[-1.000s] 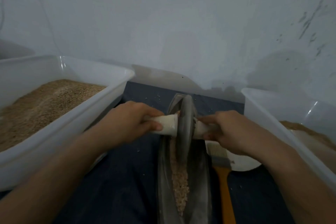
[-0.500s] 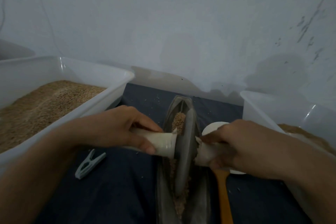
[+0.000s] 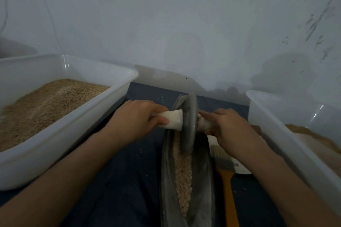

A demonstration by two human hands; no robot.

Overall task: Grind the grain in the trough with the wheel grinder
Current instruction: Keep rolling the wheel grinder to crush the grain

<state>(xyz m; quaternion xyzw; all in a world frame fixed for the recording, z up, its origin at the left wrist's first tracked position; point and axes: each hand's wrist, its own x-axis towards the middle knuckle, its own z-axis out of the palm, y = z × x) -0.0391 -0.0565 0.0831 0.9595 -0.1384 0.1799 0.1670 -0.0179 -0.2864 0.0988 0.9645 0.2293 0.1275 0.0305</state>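
The left hand (image 3: 136,121) and right hand (image 3: 227,128) each grip one end of the white handle (image 3: 172,119) running through the wheel grinder (image 3: 190,121), which stands upright between them in the trough (image 3: 203,180). Grain (image 3: 182,178) fills the trough's groove nearer the person than the hands. A brush (image 3: 226,171) lies just below the right hand.
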